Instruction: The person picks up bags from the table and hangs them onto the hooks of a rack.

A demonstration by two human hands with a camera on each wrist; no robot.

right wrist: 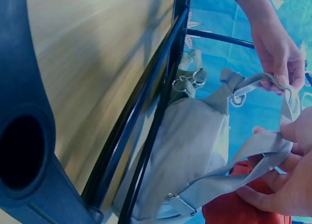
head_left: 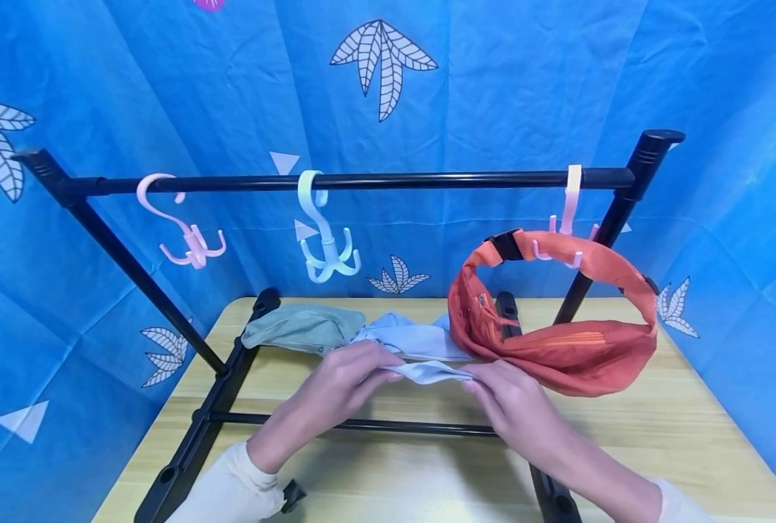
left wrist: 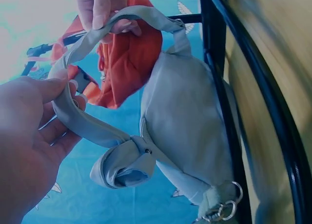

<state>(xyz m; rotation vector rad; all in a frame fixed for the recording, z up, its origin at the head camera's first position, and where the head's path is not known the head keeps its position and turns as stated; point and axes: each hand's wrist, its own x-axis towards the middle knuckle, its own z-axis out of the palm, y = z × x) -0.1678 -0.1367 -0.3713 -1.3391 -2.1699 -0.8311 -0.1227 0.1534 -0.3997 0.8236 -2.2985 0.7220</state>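
A pale blue-grey waist bag [head_left: 414, 340] lies behind my hands, and its strap [head_left: 429, 373] is lifted in front of it. My left hand [head_left: 352, 374] pinches the strap on one side, thumb against fingers. On the other side my right hand [head_left: 508, 392] pinches the same strap, a short stretch of it running between both hands. The left wrist view shows the strap looped up from the bag's body [left wrist: 180, 121], with a bunched strap end [left wrist: 124, 163] below. A metal strap slider [right wrist: 180, 204] shows in the right wrist view.
A red waist bag [head_left: 558, 356] hangs from a pink hook [head_left: 569, 203] at the rack's right. A blue hook [head_left: 329, 250] and another pink hook [head_left: 195, 247] hang on the black bar [head_left: 427, 180]. A green bag [head_left: 306, 327] lies at the left; a lower bar [head_left: 421, 427] crosses nearer.
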